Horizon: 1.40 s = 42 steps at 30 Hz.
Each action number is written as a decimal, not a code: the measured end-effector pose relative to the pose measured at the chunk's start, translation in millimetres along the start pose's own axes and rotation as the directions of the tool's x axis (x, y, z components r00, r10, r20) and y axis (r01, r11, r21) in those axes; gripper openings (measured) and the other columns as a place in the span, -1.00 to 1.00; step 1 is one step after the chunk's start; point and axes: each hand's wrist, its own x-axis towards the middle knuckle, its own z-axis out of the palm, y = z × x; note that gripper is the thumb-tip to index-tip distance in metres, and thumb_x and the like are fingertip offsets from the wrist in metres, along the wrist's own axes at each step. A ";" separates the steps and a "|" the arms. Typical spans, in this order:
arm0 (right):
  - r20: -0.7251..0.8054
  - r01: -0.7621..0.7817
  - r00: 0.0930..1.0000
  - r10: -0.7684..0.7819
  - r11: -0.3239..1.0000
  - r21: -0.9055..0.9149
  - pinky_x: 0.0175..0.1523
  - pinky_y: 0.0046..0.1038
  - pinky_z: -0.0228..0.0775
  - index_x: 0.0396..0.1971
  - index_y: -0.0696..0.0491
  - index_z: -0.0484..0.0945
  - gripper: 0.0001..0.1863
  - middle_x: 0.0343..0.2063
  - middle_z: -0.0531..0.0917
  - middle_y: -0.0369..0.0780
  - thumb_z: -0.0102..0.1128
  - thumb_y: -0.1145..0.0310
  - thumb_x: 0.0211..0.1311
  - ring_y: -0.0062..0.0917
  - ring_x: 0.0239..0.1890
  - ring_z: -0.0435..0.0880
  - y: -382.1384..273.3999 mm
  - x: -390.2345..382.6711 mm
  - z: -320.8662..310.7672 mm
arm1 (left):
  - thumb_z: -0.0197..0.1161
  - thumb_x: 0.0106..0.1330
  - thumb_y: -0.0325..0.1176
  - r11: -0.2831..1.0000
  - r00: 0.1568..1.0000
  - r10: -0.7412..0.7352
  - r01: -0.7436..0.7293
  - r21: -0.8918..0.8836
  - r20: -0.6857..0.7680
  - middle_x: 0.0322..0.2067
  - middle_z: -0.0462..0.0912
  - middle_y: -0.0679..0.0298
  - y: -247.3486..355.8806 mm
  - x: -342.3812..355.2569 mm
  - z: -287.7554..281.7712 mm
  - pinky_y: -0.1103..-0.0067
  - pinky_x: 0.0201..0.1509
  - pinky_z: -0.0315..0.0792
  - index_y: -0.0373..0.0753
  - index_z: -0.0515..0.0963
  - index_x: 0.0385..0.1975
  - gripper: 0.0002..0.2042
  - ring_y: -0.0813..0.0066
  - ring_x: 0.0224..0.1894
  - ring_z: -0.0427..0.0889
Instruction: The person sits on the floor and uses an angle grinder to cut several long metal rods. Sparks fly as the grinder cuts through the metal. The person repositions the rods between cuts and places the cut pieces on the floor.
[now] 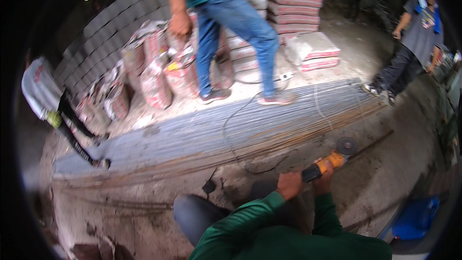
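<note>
An angle grinder [337, 159] with a yellow front body and a dark rear end is held between my two hands, right of the middle of the head view. My left hand [289, 186] is closed round its dark rear end. Closer to the disc, my right hand [324, 177] wraps the yellow body. The round dark disc [346, 146] points away from me, above the concrete floor; motion blur hides whether it spins. Just beyond it lies a wide layer of long metal rods [202, 134], grey on the far side and rusty brown on the near side.
A person in jeans [236, 24] steps at the rods' far edge. Others stand at the left end [43, 86] and right end [418, 33]. A cord [226, 132] crosses the rods. Behind are filled sacks [156, 84] and stacked bags [313, 48]; a blue container [416, 217] sits right.
</note>
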 end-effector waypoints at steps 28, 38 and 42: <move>-0.395 -0.481 0.876 0.278 0.576 -0.661 -0.33 -0.44 0.28 -0.39 0.01 0.54 -0.83 -0.45 0.52 -0.32 0.18 0.23 0.23 -0.60 -0.41 0.45 34.6 0.7 -66.9 | 0.42 -0.26 -0.30 0.979 0.980 -0.190 0.184 0.088 0.065 -0.41 0.64 -0.06 -191.9 -16.7 -122.4 0.26 -0.18 0.48 -0.31 0.52 -0.20 -0.50 -0.02 -0.30 0.64; -0.781 -0.694 0.615 -0.103 0.400 -0.599 -0.50 -0.29 0.20 -0.21 0.17 0.41 -0.60 -0.57 0.43 -0.22 0.15 0.08 0.31 -0.50 -0.62 0.28 -33.8 114.8 -191.6 | 0.42 -0.28 -0.27 0.967 0.949 -0.245 0.254 -0.019 0.198 -0.31 0.64 0.05 -309.2 -18.2 35.2 0.28 -0.17 0.49 -0.21 0.47 -0.06 -0.38 0.05 -0.25 0.64; -0.832 -0.744 0.539 -0.129 0.391 -0.542 -0.48 -0.30 0.21 -0.11 0.23 0.47 -0.54 -0.51 0.44 -0.21 0.15 0.07 0.32 -0.54 -0.59 0.27 -22.4 129.8 -198.7 | 0.42 -0.25 -0.31 0.978 0.959 -0.162 0.188 -0.092 0.235 -0.27 0.64 0.06 -323.8 -9.8 62.4 0.28 -0.12 0.49 -0.24 0.45 -0.01 -0.36 0.08 -0.21 0.64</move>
